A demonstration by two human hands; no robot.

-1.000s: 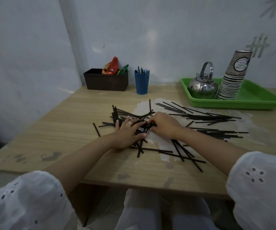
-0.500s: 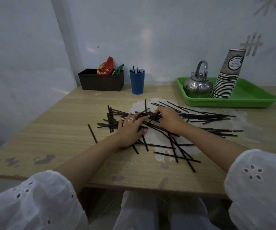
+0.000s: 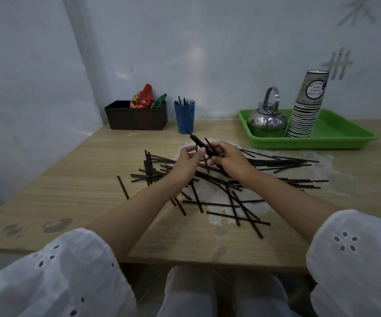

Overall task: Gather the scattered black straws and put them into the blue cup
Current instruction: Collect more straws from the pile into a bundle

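Wooden desk (image 3: pixel 75 184), mid-gather: my right hand (image 3: pixel 229 162) has lifted a straw bundle (image 3: pixel 202 145) off the pile, clenched; left hand (image 3: pixel 188 162) fingers (image 3: pixel 199 154) pinch it, blue cup (image 3: pixel 184 116) awaiting at the far edge.

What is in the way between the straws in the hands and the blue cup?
Nothing visible. The right hand holds a bunch of straws, with the left hand at it, just in front of the cup. Only bare table lies between. The box sits left of the cup, the tray far right.
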